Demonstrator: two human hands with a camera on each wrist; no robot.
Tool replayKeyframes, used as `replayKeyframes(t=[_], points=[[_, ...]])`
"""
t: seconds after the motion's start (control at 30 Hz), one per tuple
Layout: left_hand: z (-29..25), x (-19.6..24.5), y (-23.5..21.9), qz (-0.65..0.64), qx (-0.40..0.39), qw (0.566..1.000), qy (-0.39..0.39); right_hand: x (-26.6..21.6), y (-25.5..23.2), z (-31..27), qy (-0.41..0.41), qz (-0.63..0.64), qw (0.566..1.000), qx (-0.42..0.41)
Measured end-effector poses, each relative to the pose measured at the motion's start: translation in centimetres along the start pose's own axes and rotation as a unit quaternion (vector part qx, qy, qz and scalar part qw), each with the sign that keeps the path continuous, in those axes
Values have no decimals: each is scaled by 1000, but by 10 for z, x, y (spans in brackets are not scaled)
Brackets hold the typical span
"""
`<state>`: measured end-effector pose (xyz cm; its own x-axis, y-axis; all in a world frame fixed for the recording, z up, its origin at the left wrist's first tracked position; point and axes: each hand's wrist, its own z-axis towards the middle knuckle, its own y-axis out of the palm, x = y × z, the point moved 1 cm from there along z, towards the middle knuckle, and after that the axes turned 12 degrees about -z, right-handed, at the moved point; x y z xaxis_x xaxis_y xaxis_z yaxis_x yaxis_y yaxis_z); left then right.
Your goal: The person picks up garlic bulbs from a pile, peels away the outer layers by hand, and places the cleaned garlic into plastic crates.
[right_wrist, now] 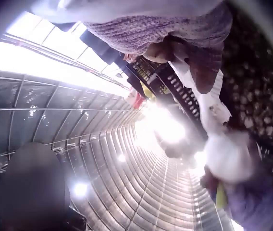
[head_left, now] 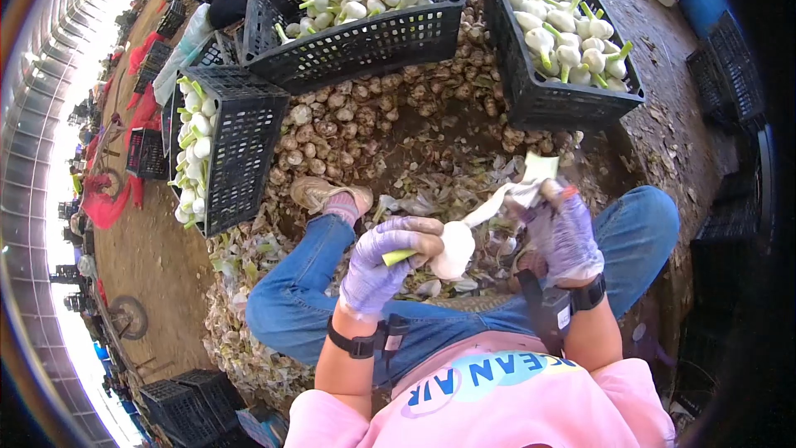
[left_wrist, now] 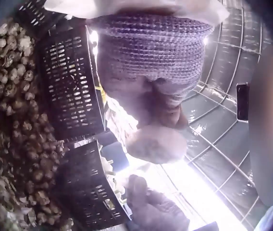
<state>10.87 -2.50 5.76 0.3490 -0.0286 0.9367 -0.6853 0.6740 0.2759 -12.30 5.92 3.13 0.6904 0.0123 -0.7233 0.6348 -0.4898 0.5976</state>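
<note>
In the head view my left hand (head_left: 377,264), in a purple knit glove with bare fingertips, grips a white garlic bulb (head_left: 453,250) by its base and short green stem (head_left: 399,257). A pale strip of skin (head_left: 487,209) stretches from the bulb toward my right hand (head_left: 565,236). Thumb and fingers of that gloved hand pinch the strip, whose wider greenish-white end (head_left: 541,168) sticks up above them. The right wrist view has the bulb (right_wrist: 229,156), blurred, with the peel hanging between both hands. In the left wrist view the bulb (left_wrist: 156,144) sits at the fingertips.
Black crates (head_left: 356,54) of trimmed white garlic stand ahead, with another crate (head_left: 572,104) at right and a tilted one (head_left: 246,149) at left. Unpeeled garlic bulbs (head_left: 332,120) are heaped between them. Loose skins (head_left: 257,348) cover the ground around the person's bent legs (head_left: 303,282).
</note>
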Motion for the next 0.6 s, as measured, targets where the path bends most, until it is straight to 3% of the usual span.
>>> replayKeyframes(t=[0.07, 0.1, 0.17, 0.2, 0.3, 0.33, 0.37, 0.4, 0.47, 0.57, 0.6], points=[[-8, -15, 4, -180, 134, 973, -46, -1, -1, -1, -180, -261, 948, -23], [-7, -21, 6, -266, 167, 948, -54, -1, 3, -5, -178, -260, 949, -23], [-1, -31, 9, -374, 240, 896, -35, -10, 23, -18, -291, -179, 936, 88], [-1, -31, 12, -401, 272, 874, -40, -9, 25, -22, -341, -138, 927, 75], [-1, -41, 15, -408, 283, 865, -72, -13, 43, -23, -386, -101, 909, 122], [1, -40, 19, -422, 291, 854, -86, -8, 35, -17, -457, -274, 839, 109], [2, -40, 22, -435, 300, 843, -100, -5, 32, -14, -509, -435, 737, 92], [2, -40, 24, -436, 299, 843, -101, -3, 30, -17, -509, -435, 737, 94], [0, -41, 27, -418, 289, 852, -124, -1, 41, -22, -432, -636, 639, 0], [-9, -51, 23, -371, 255, 882, -139, 14, 39, -18, -400, -608, 681, -84], [-10, -52, 21, -346, 237, 896, -144, 12, 40, -19, -387, -555, 730, -93]])
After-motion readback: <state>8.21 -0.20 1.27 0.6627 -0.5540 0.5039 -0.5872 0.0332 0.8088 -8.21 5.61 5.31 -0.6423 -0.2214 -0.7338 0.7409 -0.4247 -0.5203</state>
